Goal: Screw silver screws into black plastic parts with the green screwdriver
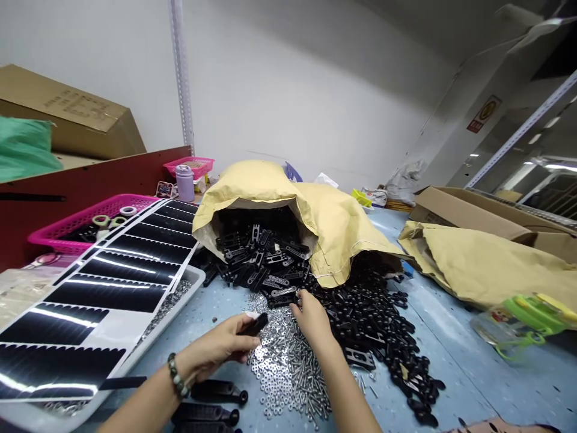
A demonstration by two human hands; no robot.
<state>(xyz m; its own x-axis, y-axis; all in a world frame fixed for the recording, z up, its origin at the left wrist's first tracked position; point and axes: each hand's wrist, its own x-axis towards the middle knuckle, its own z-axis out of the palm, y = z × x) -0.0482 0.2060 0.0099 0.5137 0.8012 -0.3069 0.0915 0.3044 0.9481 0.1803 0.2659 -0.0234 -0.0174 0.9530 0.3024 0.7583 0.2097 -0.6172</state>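
Observation:
Near the middle of the table, my left hand (220, 347) is closed around a dark plastic piece (256, 325), one end of which sticks out past the fingers. My right hand (313, 319) reaches to the edge of a heap of black slotted pieces (274, 281), thumb and forefinger at the right end of one slotted black piece (283, 298). Between both hands lie silvery nuts (276, 368) and screws (307, 368), spread loose. Several long black parts with round ends (216, 392) are laid in a row below my left wrist.
Open paper sacks (255, 180) spill black parts; small black knobs (383, 325) spread rightward. Left are a grey tray (196, 282) of metal bits under black sticker sheets (112, 270), and a pink basket (49, 237). A green-lidded bottle (518, 325) and cardboard box (478, 210) stand right.

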